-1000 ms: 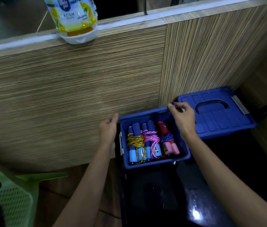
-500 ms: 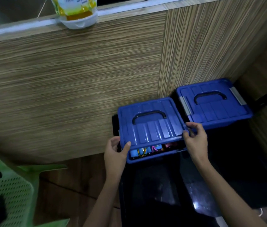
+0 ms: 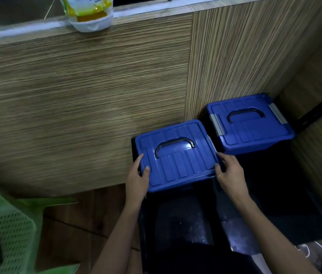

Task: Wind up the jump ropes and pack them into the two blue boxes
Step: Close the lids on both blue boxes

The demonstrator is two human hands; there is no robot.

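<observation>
Your view takes in a wood-grain partition wall point(image 3: 81, 99) filling the upper left and centre of the frame, its streaks running level, with a second panel point(image 3: 235, 56) at upper right grained upright. On the ledge point(image 3: 17, 31) along the partition's top, at the upper edge of the frame, stands a white-based room freshener bottle point(image 3: 89, 14) with a yellow label, cut off by the frame. A green perforated plastic chair point(image 3: 8, 230) occupies your lower left corner. A glossy black surface point(image 3: 185, 224) spreads across the lower centre, beside a brown wooden floor point(image 3: 73, 224).
</observation>
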